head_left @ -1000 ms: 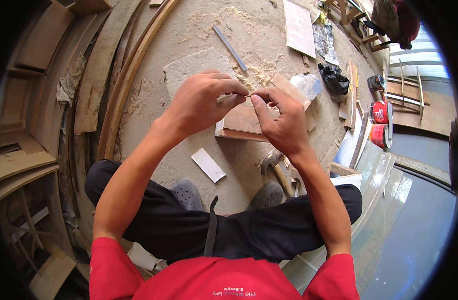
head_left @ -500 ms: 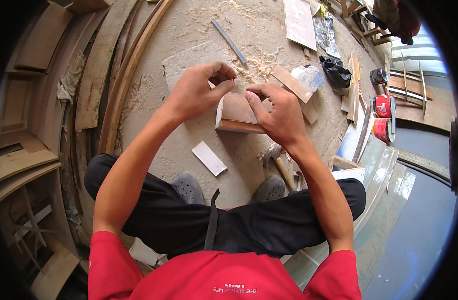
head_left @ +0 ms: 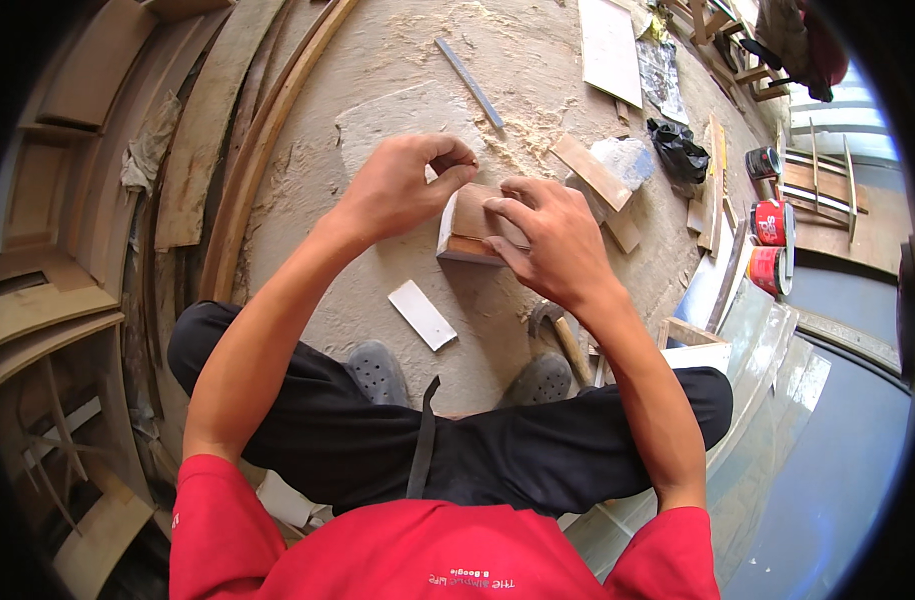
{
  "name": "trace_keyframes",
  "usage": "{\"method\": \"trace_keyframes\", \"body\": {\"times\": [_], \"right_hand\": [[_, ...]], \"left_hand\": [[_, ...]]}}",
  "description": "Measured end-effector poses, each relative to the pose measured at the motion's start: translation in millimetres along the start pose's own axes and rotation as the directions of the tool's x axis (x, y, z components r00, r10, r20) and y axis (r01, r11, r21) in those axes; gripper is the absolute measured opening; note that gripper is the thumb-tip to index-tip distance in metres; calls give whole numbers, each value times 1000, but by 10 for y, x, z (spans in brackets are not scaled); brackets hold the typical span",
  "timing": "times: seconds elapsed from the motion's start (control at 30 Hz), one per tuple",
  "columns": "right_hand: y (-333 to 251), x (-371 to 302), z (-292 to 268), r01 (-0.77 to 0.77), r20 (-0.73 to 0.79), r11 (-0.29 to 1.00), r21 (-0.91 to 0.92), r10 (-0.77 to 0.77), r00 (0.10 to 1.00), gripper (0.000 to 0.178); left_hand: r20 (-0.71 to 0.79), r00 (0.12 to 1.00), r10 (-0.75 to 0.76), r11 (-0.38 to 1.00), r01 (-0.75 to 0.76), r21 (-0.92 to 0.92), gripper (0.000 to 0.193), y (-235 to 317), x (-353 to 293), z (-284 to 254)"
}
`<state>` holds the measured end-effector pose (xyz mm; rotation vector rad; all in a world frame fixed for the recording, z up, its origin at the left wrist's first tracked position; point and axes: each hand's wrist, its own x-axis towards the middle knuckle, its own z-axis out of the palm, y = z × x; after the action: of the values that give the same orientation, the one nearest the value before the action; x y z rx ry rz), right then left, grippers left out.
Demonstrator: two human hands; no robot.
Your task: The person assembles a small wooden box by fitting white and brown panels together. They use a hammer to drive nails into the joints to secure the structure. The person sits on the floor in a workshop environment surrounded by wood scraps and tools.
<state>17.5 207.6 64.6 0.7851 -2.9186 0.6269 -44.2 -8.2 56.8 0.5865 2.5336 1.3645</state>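
Observation:
A small wooden box [head_left: 465, 222] with a brown top and pale sides sits on the floor in front of me. My right hand [head_left: 558, 240] is closed on its right part, the fingers over the top and the thumb at the near edge. Just left of the box, my left hand [head_left: 403, 190] is raised in a pinch. Something tiny and dark seems to be at its fingertips, too small to name. On the floor nearer to me lies a white rectangular strip [head_left: 423, 315]. A hammer [head_left: 563, 335] with a wooden handle rests beside my right shoe.
Wood offcuts [head_left: 593, 172], a black plastic bag [head_left: 678, 150] and shavings lie beyond the box. A metal bar [head_left: 469, 82] is farther off. Long boards [head_left: 263, 150] line the left side. Red cans [head_left: 768, 225] and glass sheets [head_left: 748, 400] stand to the right.
My right thumb has moved from the box's top down to its near edge, and its fingers have shifted over the top. The left hand stays in its pinch, a little to the right.

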Motion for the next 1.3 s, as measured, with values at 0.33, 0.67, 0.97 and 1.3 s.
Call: {"method": "trace_keyframes", "body": {"times": [0.33,0.67,0.97,1.3], "right_hand": [[14,20,36,-10,7,1000,28,10,1000,28],[37,76,77,-11,6,1000,25,11,1000,26],[43,101,64,-7,6,999,45,7,1000,28],[55,91,71,-12,-11,998,58,13,1000,27]], "left_hand": [[51,998,-26,996,30,-82,21,18,0,-31],[15,999,-51,997,52,-52,21,-63,-32,-6],[-15,998,-57,997,56,-60,20,-152,29,51],[6,997,-81,996,81,-40,20,-184,67,50]]}}
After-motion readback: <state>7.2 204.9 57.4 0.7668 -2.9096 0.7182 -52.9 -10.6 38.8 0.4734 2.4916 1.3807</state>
